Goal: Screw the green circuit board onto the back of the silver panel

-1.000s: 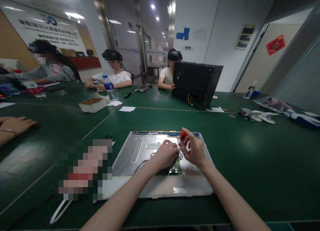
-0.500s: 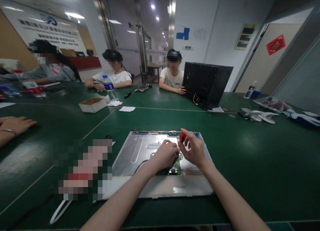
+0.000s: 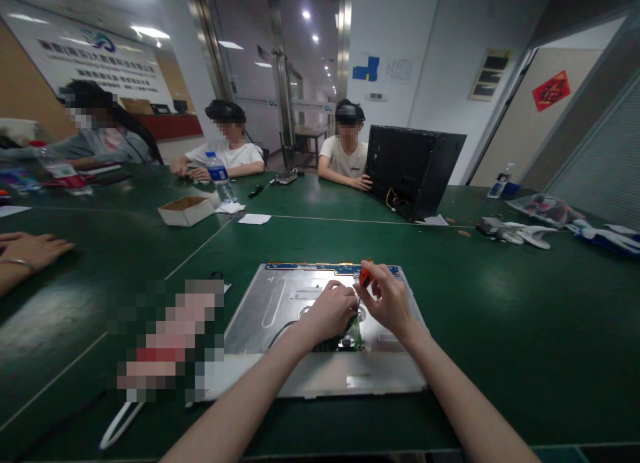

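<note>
Since a second ago, the black monitor case across the table has been turned and slid a little to the right, and the person behind it now shows in full with a hand on its edge; the right hand has tipped the screwdriver a bit lower. Going left to right: a neighbour's hand lies flat on the green table, well apart from the work. Farther back sit a small cardboard box and a water bottle. Near the front lies a blurred patch, and beside it the flat silver panel, the back of a screen, lying face down. The left hand is curled up tight on the panel, pressing down next to a small green circuit board. It may be pinching a screw or steadying the tool tip, but that spot is hidden. The right hand is closed around a screwdriver with an orange handle, held almost upright over the board. It looks like the job is in the middle: the panel is already out of its case, and the little board is still sitting on it, so its screws seem not all done yet. Far right lie white gloves and some bags.
</note>
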### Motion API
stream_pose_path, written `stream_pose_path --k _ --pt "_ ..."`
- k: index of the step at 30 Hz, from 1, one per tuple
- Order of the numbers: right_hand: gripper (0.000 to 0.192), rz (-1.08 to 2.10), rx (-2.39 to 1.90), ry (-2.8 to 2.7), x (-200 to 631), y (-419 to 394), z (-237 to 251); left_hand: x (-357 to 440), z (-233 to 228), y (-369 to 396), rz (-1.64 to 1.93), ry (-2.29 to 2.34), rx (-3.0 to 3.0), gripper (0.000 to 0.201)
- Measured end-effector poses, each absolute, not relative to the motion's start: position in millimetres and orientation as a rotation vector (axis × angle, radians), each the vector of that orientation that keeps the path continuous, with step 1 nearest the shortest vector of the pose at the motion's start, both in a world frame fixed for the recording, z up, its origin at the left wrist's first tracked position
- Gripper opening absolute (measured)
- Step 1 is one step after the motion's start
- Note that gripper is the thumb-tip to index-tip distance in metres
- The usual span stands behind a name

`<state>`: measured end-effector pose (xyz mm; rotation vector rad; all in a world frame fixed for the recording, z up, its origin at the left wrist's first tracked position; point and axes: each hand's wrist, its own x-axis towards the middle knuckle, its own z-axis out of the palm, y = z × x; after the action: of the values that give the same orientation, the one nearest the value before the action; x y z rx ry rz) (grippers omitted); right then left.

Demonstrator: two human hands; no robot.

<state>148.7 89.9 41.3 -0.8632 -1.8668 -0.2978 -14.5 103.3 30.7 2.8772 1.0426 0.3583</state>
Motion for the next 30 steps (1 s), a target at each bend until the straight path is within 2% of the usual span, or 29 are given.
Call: stream_pose_path --k 7,16,30 --pt "0.048 -0.205 -0.841 -1.887 148.5 87.1 42.3 -14.7 33.6 102.0 0.353 1.022 2.874 0.019" --pt "0.041 -0.268 -0.845 -1.852 148.5 90.1 41.6 -14.0 29.9 103.4 0.361 1.034 2.884 0.019" --pt "0.042 -0.226 -0.864 -1.861 147.7 87.8 42.8 -14.7 27.9 105.1 0.356 1.031 2.883 0.017"
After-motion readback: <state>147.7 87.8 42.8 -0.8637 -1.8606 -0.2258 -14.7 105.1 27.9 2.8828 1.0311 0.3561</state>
